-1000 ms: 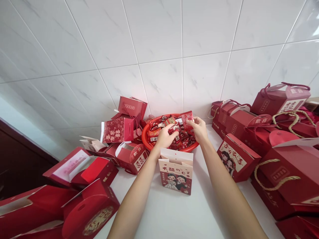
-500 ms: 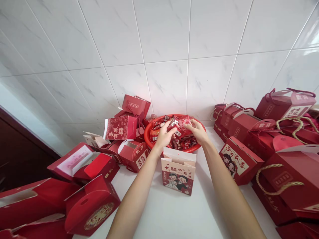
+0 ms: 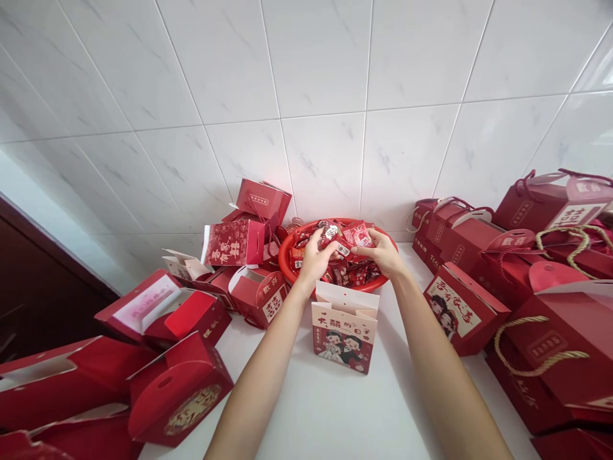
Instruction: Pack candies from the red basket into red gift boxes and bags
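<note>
Both hands work over a red bowl (image 3: 287,263) heaped with wrapped sweets, set at the back of a white counter (image 3: 325,409) against the tiled wall (image 3: 316,83). Left hand (image 3: 313,259) curls around a small dark-wrapped sweet (image 3: 330,233), fingers closed on it at the top of the heap. Right hand (image 3: 385,252) pinches a flat red-and-pink packet (image 3: 360,235) by its near edge, thumb on top, fingers under. Judged from the look: these sweets are light, wrappers thin, glossy and likely slippery, crinkling rather than stiff; contents probably hard enough to bear a firm pinch. Best hold looks to be across the body of a sweet or on the sealed end of a wrapper, several gathered in a cupped palm rather than one by fingertip. Both forearms run straight out from the body, nearly parallel, wrists bent slightly down, palms turned inward toward one another above the bowl. Just in front of the bowl, between the forearms, stands an open paper gift bag (image 3: 345,332) with a cartoon couple printed on it, mouth upward, upright. Red gift boxes (image 3: 460,306) with rope handles crowd the right side; more boxes, some lying open or tipped, are strewn on the left (image 3: 177,396).
</note>
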`<state>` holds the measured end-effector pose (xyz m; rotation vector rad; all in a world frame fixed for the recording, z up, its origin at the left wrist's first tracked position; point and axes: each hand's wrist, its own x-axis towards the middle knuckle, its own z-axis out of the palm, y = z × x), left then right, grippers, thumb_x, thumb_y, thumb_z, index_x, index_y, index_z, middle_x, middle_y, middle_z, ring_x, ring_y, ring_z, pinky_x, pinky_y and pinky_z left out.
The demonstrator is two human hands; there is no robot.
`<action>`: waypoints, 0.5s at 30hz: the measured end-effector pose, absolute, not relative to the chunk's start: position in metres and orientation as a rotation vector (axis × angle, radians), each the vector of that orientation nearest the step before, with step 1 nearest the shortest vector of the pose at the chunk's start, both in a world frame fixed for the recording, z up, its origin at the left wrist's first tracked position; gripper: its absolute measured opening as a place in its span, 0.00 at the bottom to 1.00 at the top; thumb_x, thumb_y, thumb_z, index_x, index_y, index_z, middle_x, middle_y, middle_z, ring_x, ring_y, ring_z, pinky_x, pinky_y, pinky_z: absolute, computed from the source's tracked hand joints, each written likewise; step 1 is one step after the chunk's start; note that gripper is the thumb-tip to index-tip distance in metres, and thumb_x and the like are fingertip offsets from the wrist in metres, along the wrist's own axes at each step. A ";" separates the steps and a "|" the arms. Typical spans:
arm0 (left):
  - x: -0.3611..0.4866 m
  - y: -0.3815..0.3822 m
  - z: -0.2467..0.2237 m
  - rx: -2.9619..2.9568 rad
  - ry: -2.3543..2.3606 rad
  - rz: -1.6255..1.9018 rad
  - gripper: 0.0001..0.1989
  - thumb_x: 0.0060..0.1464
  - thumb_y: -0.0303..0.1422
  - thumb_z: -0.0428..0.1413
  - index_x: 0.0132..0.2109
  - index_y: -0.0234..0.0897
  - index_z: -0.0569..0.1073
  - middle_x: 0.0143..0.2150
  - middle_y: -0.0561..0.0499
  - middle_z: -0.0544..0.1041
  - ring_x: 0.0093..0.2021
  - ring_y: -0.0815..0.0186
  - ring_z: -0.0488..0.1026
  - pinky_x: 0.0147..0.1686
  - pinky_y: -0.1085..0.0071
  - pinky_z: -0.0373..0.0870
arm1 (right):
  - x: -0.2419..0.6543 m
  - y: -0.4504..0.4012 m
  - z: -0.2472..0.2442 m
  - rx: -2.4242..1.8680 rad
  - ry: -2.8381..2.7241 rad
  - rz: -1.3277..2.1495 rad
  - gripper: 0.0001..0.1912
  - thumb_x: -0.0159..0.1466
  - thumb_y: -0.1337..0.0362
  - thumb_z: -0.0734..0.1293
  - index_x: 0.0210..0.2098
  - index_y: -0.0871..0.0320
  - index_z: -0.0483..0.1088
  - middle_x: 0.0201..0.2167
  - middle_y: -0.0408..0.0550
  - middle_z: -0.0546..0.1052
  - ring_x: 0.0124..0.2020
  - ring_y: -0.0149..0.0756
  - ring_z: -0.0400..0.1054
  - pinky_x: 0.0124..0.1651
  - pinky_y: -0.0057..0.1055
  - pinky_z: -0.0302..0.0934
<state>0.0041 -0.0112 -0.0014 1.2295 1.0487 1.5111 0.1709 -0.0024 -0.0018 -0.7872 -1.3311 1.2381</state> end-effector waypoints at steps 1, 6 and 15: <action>0.004 -0.011 -0.001 1.223 1.047 1.510 0.28 0.54 0.24 0.58 0.62 0.33 0.68 0.38 0.52 0.76 0.27 0.73 0.71 0.33 0.73 0.77 | 0.171 -0.002 -0.002 -0.790 -1.320 1.236 0.25 0.43 0.60 0.79 0.40 0.58 0.74 0.37 0.46 0.81 0.35 0.38 0.73 0.42 0.36 0.69; 0.003 -0.012 0.000 1.215 1.059 1.508 0.28 0.52 0.25 0.61 0.61 0.35 0.69 0.42 0.50 0.78 0.30 0.71 0.73 0.37 0.71 0.78 | 0.171 -0.001 -0.003 -0.804 -1.296 1.202 0.24 0.42 0.60 0.79 0.39 0.58 0.75 0.36 0.46 0.81 0.35 0.39 0.74 0.42 0.36 0.69; 0.005 -0.014 0.004 1.148 1.135 1.483 0.29 0.56 0.23 0.57 0.64 0.35 0.66 0.44 0.48 0.79 0.29 0.72 0.75 0.36 0.74 0.77 | 0.169 -0.001 -0.001 -0.785 -1.214 1.207 0.25 0.40 0.61 0.79 0.37 0.57 0.74 0.34 0.45 0.81 0.34 0.40 0.75 0.40 0.36 0.69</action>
